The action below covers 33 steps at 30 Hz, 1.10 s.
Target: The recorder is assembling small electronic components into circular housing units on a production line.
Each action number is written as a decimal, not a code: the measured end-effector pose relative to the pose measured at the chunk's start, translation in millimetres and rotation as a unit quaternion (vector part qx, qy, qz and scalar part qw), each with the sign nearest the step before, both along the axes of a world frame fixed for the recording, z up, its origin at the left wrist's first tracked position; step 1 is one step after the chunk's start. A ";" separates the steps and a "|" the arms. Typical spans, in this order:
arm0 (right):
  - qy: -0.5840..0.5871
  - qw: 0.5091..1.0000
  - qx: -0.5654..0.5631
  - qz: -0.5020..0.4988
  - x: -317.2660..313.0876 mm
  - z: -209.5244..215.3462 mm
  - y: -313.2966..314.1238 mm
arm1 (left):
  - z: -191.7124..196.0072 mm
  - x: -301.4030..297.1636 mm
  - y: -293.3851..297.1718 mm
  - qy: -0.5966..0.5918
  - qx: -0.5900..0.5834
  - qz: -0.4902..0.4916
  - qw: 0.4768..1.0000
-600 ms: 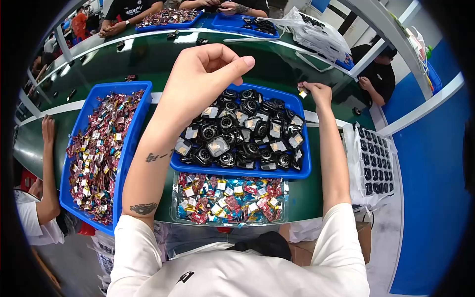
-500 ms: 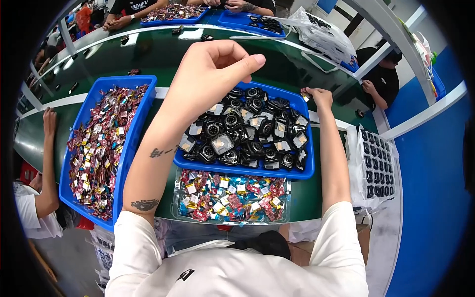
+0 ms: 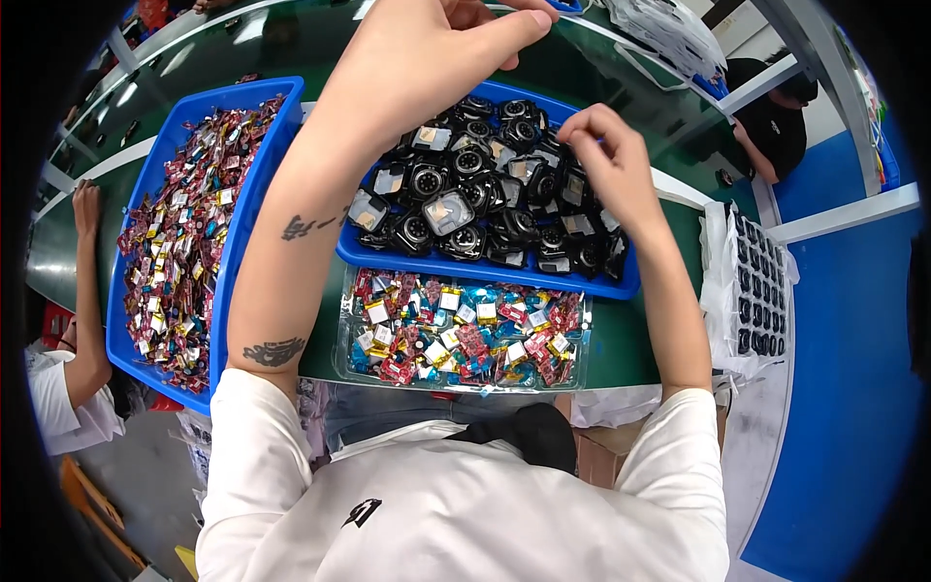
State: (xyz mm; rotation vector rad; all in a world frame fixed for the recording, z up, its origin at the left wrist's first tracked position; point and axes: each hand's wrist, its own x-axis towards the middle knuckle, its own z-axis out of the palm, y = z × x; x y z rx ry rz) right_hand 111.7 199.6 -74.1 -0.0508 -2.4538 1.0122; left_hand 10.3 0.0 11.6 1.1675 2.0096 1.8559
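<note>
My left hand (image 3: 436, 58) is raised past the far side of a blue tray (image 3: 485, 274), fingers curled and the thumb close to a fingertip. The picture's top edge cuts off part of it; anything pinched there is hidden. My right hand (image 3: 616, 167) hangs over the tray's right end, fingers bent and slightly apart, with nothing visible in them. Heaped in the tray are black watch casings (image 3: 451, 213) with round backs or clear square faces. A clear plastic tray (image 3: 341, 349) in front of it holds small red circuit boards (image 3: 473, 341) with white and yellow battery-like parts.
At left stands a long blue bin (image 3: 225, 320), piled with similar small boards. Another person's arm (image 3: 89, 281) reaches in beside it. To the right is a stack of trays (image 3: 758, 281) with black parts in rows. White frame bars (image 3: 853, 211) cross the right side.
My right hand has come left and inward, from beyond the tray with a small board at its fingertips to above the casings. That board no longer shows. My left hand appears higher as the view shifted.
</note>
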 end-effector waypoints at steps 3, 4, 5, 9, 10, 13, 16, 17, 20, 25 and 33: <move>0.043 0.970 0.080 0.225 30.2 -1.6 -58.0 | -9.4 -5.7 -0.8 0.039 0.057 -0.044 0.997; 0.001 0.961 0.100 0.259 40.6 -1.3 -70.9 | -8.4 -3.8 -0.1 0.037 0.056 -0.047 0.997; -0.040 0.948 0.120 0.293 48.6 -1.8 -81.7 | -5.9 -1.6 0.0 0.025 0.033 -0.029 0.999; -0.103 0.918 0.254 0.287 62.6 -7.0 -101.7 | -12.7 -3.5 6.5 0.028 0.077 -0.056 0.995; -0.102 0.920 0.254 0.281 64.1 -9.1 -102.3 | -11.9 -2.7 4.6 0.028 0.078 -0.057 0.995; -0.101 0.926 0.252 0.263 65.0 -16.3 -97.3 | -7.5 2.2 -1.3 0.036 0.048 -0.070 0.996; -0.034 0.954 0.147 0.259 65.4 -18.5 -90.7 | -5.7 5.1 -1.4 0.038 0.026 -0.071 0.996; -0.034 0.954 0.148 0.259 65.2 -19.1 -88.7 | -3.8 7.1 -0.1 0.024 0.002 -0.055 0.998; -0.077 0.967 0.007 0.244 67.4 -14.1 -84.9 | 3.2 8.4 -8.5 0.022 -0.034 -0.072 0.997; -0.100 0.972 -0.051 0.209 68.1 -18.2 -84.3 | -1.4 9.9 -0.2 0.044 -0.052 -0.090 0.994; -0.107 0.889 -0.410 0.176 72.3 -9.4 -73.6 | -5.1 10.0 -0.6 0.058 -0.050 -0.129 0.989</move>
